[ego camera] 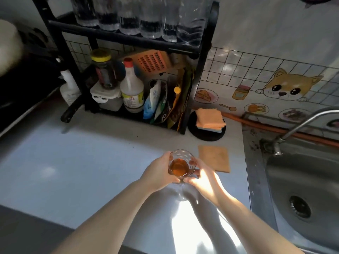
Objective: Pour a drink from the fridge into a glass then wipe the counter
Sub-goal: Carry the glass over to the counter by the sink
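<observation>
A clear dimpled glass [190,158] holding an amber drink is lifted a little above the pale counter [77,162], near the middle of the view. My left hand [157,173] wraps its left side and my right hand [203,177] cups its right side and base. A flat tan cloth [214,158] lies on the counter just behind and right of the glass. A stack of orange and blue sponge cloths [209,117] rests on a black round mat further back. No drink bottle from the fridge is in sight.
A black two-tier rack [200,85] at the back holds bottles, a jar, packets and clear glassware. A white spray bottle [68,87] stands at its left. A steel sink [300,180] with tap [300,123] fills the right. Something dark sits at far left.
</observation>
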`<state>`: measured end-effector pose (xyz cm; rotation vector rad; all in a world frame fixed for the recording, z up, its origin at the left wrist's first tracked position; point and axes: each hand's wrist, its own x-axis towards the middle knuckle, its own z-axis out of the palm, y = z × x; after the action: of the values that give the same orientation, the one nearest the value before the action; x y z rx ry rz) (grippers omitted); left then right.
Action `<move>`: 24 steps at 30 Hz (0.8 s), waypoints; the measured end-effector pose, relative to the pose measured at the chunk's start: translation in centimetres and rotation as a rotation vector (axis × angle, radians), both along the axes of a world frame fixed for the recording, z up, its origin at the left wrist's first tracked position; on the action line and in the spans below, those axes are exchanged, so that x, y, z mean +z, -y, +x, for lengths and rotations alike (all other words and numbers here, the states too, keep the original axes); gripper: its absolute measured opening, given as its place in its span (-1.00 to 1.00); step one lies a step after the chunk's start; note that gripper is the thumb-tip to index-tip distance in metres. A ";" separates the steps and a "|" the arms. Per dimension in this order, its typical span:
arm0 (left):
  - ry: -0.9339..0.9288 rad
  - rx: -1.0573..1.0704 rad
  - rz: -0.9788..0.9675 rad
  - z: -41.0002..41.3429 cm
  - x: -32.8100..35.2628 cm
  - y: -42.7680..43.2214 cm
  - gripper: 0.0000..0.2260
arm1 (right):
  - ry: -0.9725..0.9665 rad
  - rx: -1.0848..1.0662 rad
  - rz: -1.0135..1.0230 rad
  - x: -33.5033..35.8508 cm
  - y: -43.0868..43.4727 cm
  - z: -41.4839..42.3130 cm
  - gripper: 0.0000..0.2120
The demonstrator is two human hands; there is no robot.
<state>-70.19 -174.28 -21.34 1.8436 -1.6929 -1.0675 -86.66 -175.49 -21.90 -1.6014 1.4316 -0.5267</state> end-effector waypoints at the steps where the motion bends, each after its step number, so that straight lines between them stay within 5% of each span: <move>1: 0.000 -0.002 0.005 0.1 -0.1 0.1 -0.30 | -0.004 0.005 -0.010 0.0 0.1 0.1 -0.53; 13: 0.003 0.028 0.032 0.1 -0.9 -0.4 -0.10 | -0.024 0.045 -0.003 -0.7 0.6 -0.5 -0.32; 16: 0.061 0.054 -0.047 0.1 -2.1 -2.1 -0.26 | -0.214 0.032 -0.078 -1.3 1.3 -1.7 -0.26; 24: 0.571 -0.127 -0.007 -1.8 -6.1 -7.7 -0.39 | -0.709 0.044 -0.248 -2.3 4.7 -2.9 -0.47</move>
<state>-72.03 -166.62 -27.42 2.2005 -2.1406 -0.5998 -89.60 -180.20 -24.19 -2.1410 1.8857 -0.0983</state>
